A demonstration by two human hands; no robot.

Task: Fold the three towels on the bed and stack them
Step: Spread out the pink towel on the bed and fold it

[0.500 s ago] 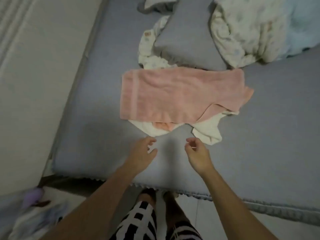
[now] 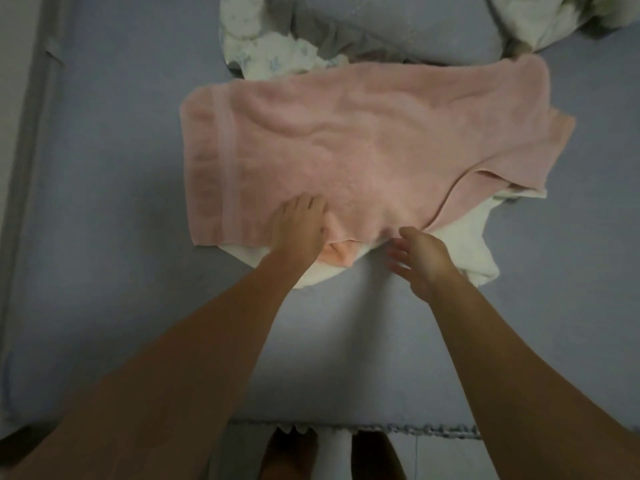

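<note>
1. My left hand [image 2: 300,227] rests on the near edge of the pink towel [image 2: 363,147], fingers laid together on the cloth; whether they pinch it I cannot tell.
2. My right hand [image 2: 420,259] hovers just beside that edge, fingers spread and loose, holding nothing.
3. The pink towel lies across the bed [image 2: 114,202], on top of a white towel [image 2: 465,244] and a peach one [image 2: 337,255] peeping out beneath.
4. To do this well, I should take only the pink layer, both hands at its near edge, and lift it clear before folding.
5. Most of the lower towels is hidden; the pillow [image 2: 398,26] and the floral bedding [image 2: 273,53] are cut off at the top.
</note>
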